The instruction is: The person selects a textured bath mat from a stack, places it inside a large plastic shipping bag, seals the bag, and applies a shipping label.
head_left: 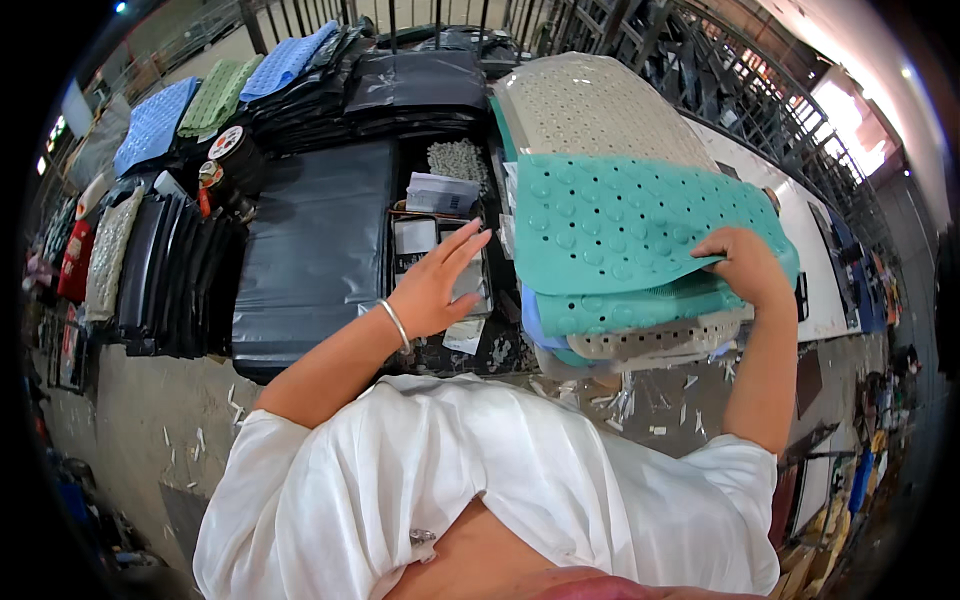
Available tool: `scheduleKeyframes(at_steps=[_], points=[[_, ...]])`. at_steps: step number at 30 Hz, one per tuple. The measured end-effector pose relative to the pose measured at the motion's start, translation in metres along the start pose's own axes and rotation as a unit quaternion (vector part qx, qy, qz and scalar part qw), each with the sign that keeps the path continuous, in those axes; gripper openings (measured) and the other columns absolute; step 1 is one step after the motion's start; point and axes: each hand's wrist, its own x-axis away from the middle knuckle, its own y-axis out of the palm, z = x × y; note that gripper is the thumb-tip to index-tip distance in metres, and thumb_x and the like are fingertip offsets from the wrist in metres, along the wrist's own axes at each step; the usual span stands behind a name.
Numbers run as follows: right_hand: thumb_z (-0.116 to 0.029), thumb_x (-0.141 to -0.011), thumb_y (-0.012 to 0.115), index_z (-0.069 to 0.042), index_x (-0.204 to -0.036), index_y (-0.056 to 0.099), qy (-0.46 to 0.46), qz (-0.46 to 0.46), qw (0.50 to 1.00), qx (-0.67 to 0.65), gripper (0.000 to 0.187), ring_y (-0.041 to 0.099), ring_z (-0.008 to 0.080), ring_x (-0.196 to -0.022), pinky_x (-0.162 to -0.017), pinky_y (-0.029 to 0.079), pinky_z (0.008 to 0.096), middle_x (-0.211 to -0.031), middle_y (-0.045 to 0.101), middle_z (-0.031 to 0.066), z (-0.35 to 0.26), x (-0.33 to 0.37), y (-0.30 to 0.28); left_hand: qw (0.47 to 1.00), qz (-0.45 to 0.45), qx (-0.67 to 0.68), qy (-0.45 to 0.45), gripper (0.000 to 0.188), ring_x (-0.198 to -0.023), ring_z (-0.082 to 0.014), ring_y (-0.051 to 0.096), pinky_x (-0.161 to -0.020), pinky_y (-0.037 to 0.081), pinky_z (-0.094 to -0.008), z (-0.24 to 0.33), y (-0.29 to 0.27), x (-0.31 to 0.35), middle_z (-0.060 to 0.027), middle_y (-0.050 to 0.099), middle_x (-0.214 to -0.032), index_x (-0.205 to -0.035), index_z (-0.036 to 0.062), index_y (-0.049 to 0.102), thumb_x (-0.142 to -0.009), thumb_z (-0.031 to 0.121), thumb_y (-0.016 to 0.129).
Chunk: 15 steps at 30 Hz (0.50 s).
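Note:
A teal rubber bath mat [610,215] with round bumps and small holes lies on top of a stack at the right. Its near right edge is lifted, pinched by my right hand [748,265]; the underside shows there. Beneath it are more mats, teal, blue and a beige one [650,338]. My left hand [435,285], a silver bangle at the wrist, hovers with spread fingers and holds nothing. It is above small boxes [415,235] and paper slips [465,335], between the mats and a stack of black plastic packs [315,240].
Beige mats [600,95] lie behind the teal one. At the back left are more black packs [415,85], folded blue mats [155,120] and a green mat [218,95]. Rolls of tape [235,150] stand near them. Metal railings [480,25] run behind; white scraps [625,400] litter the floor.

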Motion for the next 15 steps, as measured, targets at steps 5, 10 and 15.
scheduleKeyframes(at_steps=[5, 10, 15], points=[[-0.005, -0.066, 0.075, -0.018, -0.138, 0.049, -0.076, 0.089, 0.986, 0.118, 0.078, 0.037, 0.0311, -0.137, -0.114, 0.028, 0.0465, -0.141, 0.048, 0.0081, -0.009, 0.067, 0.041, 0.997, -0.036, 0.015, 0.061, 0.076, -0.132, -0.0387, 0.040, -0.109, 0.036, -0.0440, 0.013, 0.024, -0.031, -0.0168, 0.033, -0.151, -0.144, 0.0098, 0.038, -0.075, 0.011, 0.069], [0.002, -0.059, 0.073, -0.017, -0.138, 0.047, -0.053, 0.174, 0.954, 0.239, 0.085, 0.043, 0.0301, -0.132, -0.109, 0.037, 0.0427, -0.142, 0.046, 0.0071, 0.034, 0.071, 0.061, 0.988, 0.045, -0.017, 0.144, 0.061, -0.117, -0.0370, 0.051, -0.104, 0.041, -0.0438, 0.037, 0.044, -0.040, -0.0141, 0.055, -0.132, -0.133, 0.0080, 0.051, -0.074, 0.007, 0.066], [0.002, -0.060, 0.073, -0.019, -0.138, 0.047, -0.070, 0.161, 0.957, 0.229, 0.085, 0.046, 0.0290, -0.130, -0.106, 0.040, 0.0396, -0.143, 0.047, 0.0063, 0.039, 0.067, 0.044, 0.988, 0.029, 0.075, 0.134, 0.062, -0.109, -0.0332, 0.056, -0.095, 0.047, -0.0403, 0.036, 0.045, -0.046, -0.0137, 0.058, -0.127, -0.133, 0.0076, 0.051, -0.073, 0.001, 0.063]])
